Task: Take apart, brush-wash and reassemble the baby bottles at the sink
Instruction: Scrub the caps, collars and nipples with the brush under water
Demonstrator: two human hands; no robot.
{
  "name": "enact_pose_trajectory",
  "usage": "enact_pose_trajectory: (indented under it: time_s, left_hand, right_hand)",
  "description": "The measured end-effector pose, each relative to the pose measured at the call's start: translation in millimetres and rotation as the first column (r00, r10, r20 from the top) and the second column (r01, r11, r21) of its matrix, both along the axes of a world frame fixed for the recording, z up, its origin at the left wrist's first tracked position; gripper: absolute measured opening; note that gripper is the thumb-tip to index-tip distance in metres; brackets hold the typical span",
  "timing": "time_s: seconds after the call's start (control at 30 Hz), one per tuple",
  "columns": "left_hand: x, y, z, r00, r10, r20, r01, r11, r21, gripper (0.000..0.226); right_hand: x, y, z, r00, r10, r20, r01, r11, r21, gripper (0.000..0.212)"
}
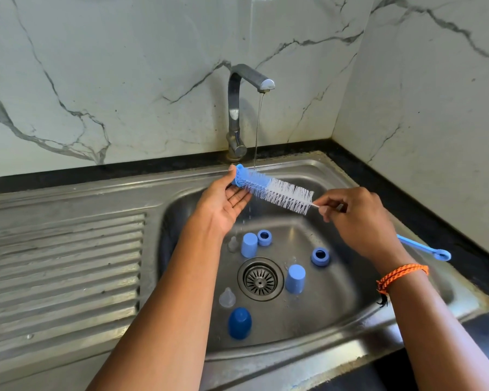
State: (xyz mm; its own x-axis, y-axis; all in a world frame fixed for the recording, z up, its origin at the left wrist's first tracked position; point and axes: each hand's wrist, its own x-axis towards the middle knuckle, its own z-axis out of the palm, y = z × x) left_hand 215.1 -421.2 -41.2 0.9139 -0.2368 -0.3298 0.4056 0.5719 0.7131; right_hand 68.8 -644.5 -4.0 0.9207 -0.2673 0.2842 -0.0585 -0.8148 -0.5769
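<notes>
1. The right hand [356,218] has its fingers curled round the wire stem of the brush [277,190], pinching it just below the bristles; the blue handle runs out behind the wrist, ending in a loop over the sink's right rim.
2. The left hand [223,204] is open, palm up, with straight fingers; its fingertips touch the blue tip end of the brush.
3. The brush is held nearly level above the sink [364,314], its bristles blue toward the left hand and white toward the right.
4. A thin stream of water [258,131] falls from the tap [237,108] onto the blue bristles and drips on into the basin.
5. Bottle parts lie apart in the basin round the drain [260,279]:
   - a pale blue cap [249,245] with a ring [264,237] just beside it, behind the drain;
   - a second ring [320,256] and a second pale cap [295,278] to the right;
   - a clear teat [227,297] and a dark blue cap [239,323] at the front left;
   - another clear teat [233,243], faint, left of the first cap.
6. An orange band [401,275] circles the right wrist.
7. The ribbed drainer [62,272] lies left of the basin, and a dark worktop [412,210] edges the marble wall [124,80].
</notes>
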Motion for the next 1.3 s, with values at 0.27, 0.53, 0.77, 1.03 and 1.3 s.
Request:
enact_pose_trajectory:
  time_s: [0.27, 0.53, 0.77, 1.03, 1.3]
  left_hand:
    - [1, -1, -1, 0.999, 0.040, 0.014, -0.041, 0.996, 0.079, 0.030]
    - [5, 5, -1, 0.999, -0.016, 0.028, 0.013, 0.995, 0.097, 0.034]
    - [5, 10, 0, 0.997, -0.059, 0.054, 0.053, 0.992, 0.115, 0.034]
    - [5, 5, 3, 0.999, -0.006, 0.054, 0.000, 0.994, 0.106, 0.026]
    - [2, 3, 5, 0.998, 0.049, 0.049, -0.053, 0.995, 0.086, 0.043]
  right_hand:
    - [-3, -3, 3, 0.996, -0.086, 0.034, 0.089, 0.991, -0.100, 0.020]
    - [-2, 3, 4, 0.999, -0.016, 0.028, 0.018, 0.997, -0.072, 0.018]
    - [-1, -1, 2, 0.998, 0.064, -0.026, -0.065, 0.997, -0.049, 0.021]
    - [0, 0, 2, 0.999, 0.054, -0.002, -0.054, 0.998, 0.018, 0.021]
    - [-2, 11, 5, 0.976, -0.108, 0.188, 0.127, 0.988, -0.092, 0.016]
